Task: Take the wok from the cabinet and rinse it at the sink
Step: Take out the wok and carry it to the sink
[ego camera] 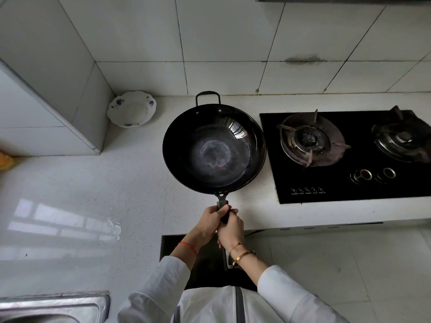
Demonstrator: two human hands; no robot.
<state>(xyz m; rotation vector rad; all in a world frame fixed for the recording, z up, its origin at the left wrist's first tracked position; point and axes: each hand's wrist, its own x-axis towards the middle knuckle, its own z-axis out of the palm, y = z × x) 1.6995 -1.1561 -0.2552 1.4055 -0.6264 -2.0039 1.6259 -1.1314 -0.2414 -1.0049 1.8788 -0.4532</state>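
I have both hands — left hand point(211, 219), right hand point(231, 230) — gripping the wok point(214, 149) handle at frame centre, rim just beside the stove point(345, 192); bare tabletop point(93, 194) left — sink point(56, 306) lower left.

Home kitchen. White speckled counter point(105, 183) runs along a white tiled wall point(233, 43) with dark grout lines and a grimy stain on one joint. Black glass two-burner gas hob point(345, 159) set into the counter's right end, worn pan supports, two knobs and a row of touch icons near its front edge. Stainless sink point(53, 306) at the counter's front left corner. White plate with blue flowers point(131, 108) leans in the back corner beside a tiled column. Light floor tiles below the counter's front edge. Window light reflects on the counter's left part.
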